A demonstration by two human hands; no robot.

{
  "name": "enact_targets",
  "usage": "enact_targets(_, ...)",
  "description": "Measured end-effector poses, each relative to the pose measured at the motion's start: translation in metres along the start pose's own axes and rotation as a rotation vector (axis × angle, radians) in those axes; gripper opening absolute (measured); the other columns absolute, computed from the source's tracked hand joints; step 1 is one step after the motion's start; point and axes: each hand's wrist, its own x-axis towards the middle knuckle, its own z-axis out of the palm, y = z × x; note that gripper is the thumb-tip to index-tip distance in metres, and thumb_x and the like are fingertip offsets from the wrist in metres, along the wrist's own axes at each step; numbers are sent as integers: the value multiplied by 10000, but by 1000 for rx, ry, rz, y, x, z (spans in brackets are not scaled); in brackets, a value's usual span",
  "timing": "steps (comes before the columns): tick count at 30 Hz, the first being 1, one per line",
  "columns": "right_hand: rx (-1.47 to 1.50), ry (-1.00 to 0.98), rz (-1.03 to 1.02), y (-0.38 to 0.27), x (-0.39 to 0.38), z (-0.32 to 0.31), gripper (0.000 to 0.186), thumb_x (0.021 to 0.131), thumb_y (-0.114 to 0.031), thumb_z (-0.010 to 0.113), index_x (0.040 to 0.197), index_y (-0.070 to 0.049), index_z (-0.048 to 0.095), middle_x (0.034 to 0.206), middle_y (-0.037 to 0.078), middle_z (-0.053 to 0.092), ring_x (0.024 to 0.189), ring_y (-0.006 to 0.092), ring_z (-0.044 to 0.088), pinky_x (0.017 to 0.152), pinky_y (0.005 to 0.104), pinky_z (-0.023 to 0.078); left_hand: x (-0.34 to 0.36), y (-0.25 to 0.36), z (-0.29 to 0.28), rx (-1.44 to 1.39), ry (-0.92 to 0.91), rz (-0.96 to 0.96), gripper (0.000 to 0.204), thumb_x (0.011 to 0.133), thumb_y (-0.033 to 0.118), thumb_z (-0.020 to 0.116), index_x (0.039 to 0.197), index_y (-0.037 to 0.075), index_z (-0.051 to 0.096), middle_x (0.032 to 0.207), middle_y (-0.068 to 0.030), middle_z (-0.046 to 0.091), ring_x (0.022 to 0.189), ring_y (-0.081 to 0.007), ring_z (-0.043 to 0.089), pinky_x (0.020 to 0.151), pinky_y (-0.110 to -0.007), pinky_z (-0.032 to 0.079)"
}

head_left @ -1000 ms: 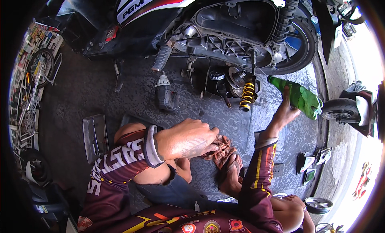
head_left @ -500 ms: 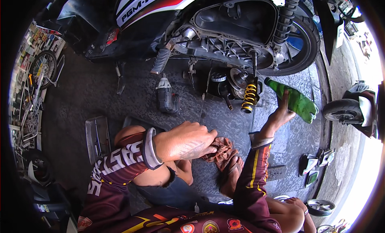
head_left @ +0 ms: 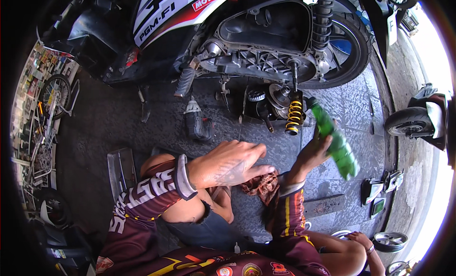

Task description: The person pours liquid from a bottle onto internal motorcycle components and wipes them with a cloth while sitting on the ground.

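The right hand (head_left: 311, 155) grips a green plastic bottle (head_left: 335, 143) — fingers wrapped around its middle. The left hand (head_left: 228, 163) rests loosely curled, fingertips touching a crumpled brown patterned rag (head_left: 260, 185).

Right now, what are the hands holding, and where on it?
The right hand grips a green bottle around its middle. The left hand holds nothing, above a brown rag.

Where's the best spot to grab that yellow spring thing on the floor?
Grip the yellow shock around its coiled middle, coming down from above. It stands nearly upright on the ground beside the green bottle, and the coil is its widest bare part; engine parts crowd its left.
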Motion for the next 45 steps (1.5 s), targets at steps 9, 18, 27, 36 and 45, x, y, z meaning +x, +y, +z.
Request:
enact_targets(9,41,-440,-383,15,-83,38,432,894,-193,685,1239,-152,429,1373,200,507,1336,380,429,1157,614,193,11,12,17,-1001,-51,-104,664,965,460,578,1406,0,390,1284,-119,519,1192,-194,501,989,-342,423)
enact_targets(18,-308,-523,-28,15,-92,-3,742,837,-225,739,1459,-92,356,1535,201,310,1434,389,259,1150,498,253,15,-18,29,-747,157,-210,550,902,385,694,1253,14,489,1112,-76,587,1091,-177,561,955,-347,453)
enact_targets(27,-824,-337,494,87,-106,-46,729,823,-159,768,1441,-83,389,1116,180,615,942,277,641,823,365,515,20,-26,8,-342,322,-193,683,839,459,716,1292,19,455,1089,-195,661,1011,-320,666,878,-405,507)
enact_targets(36,-760,-403,407,145,-70,11,334,875,-232,719,1137,-43,633,834,134,661,750,244,647,708,365,509,-11,-16,-45,-263,640,-159,529,819,275,766,1210,20,516,917,-129,682,829,-241,689,775,-357,531)
enact_targets(45,-872,-293,193,125,-15,1,195,951,-204,607,988,-14,632,745,154,659,663,230,641,630,369,499,-39,-29,-60,-271,664,-206,596,798,318,782,1230,14,506,922,-130,676,838,-255,686,783,-375,530)
